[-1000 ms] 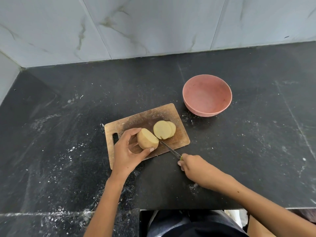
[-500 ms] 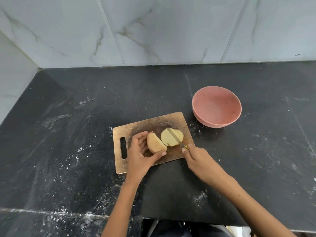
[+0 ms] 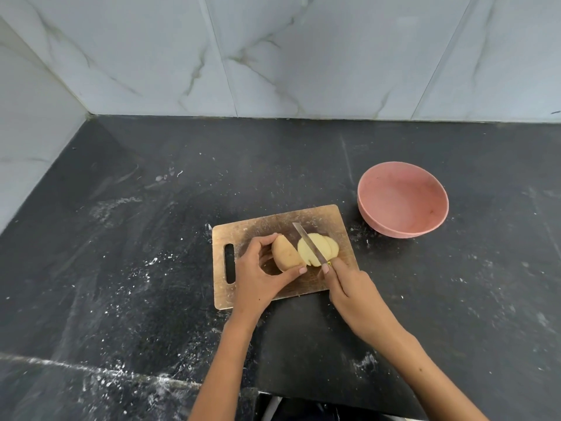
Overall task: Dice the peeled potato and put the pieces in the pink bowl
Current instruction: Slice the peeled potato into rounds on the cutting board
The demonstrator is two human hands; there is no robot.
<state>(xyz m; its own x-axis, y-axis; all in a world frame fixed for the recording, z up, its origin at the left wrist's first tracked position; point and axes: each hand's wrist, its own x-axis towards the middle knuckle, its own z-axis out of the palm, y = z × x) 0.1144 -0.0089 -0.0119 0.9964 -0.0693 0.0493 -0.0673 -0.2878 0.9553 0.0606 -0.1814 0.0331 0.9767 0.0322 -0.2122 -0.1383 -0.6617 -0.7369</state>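
A wooden cutting board (image 3: pixel 261 226) lies on the black counter. On it my left hand (image 3: pixel 258 275) grips the uncut part of the peeled potato (image 3: pixel 285 255) between thumb and fingers. Cut slices (image 3: pixel 326 247) lean to its right. My right hand (image 3: pixel 352 294) holds a small knife (image 3: pixel 309 243) by its handle, the blade lying across the slices close to the uncut part. The pink bowl (image 3: pixel 402 199) stands empty to the right of the board, beyond its far corner.
The black counter (image 3: pixel 151 238) carries white dusty smears at the left and front. A marble-tiled wall (image 3: pixel 273 56) closes the back and left side. The counter's front edge runs just below my forearms.
My right hand has brought the knife from the board's near edge up over the slices, blade now beside the uncut piece. My left hand keeps its hold on the potato. The camera has tilted.
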